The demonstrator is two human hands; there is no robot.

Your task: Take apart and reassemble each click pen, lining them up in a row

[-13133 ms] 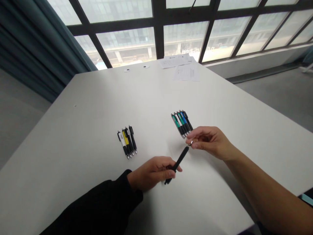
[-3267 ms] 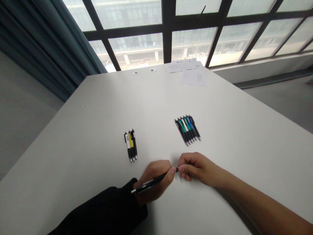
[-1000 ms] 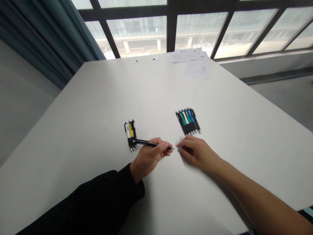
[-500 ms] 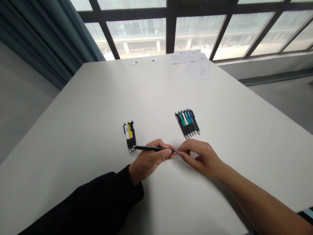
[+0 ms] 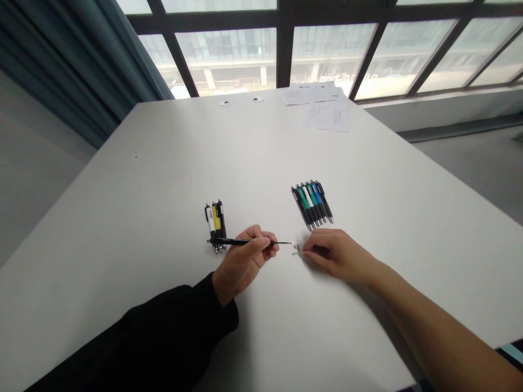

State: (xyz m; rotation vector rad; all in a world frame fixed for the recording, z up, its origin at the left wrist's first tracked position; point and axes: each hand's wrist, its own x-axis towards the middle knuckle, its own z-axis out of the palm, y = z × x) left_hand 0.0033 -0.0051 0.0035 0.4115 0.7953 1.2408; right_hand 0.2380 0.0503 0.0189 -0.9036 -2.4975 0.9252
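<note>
My left hand point(image 5: 247, 258) is closed around a black pen point(image 5: 231, 241) held level above the table. From the pen's right end a thin refill point(image 5: 284, 243) sticks out, bare. My right hand point(image 5: 333, 250) pinches a small silvery pen tip point(image 5: 297, 247) between thumb and fingertips, just off the refill's point. Whether a spring is with it is too small to tell. Below the pen's left end lie several pens side by side, among them a white pen point(image 5: 210, 219) and a yellow pen point(image 5: 217, 216).
Beyond my right hand lies a row of several pens, with a green pen point(image 5: 303, 197) and a blue pen point(image 5: 317, 195) among them. Printed papers point(image 5: 327, 115) rest at the far end of the white table point(image 5: 183, 158), by the window. A curtain point(image 5: 81, 60) hangs at left.
My hands have parted: the left has drawn the pen leftward, and the right has come away with the small tip. The refill is now exposed between them.
</note>
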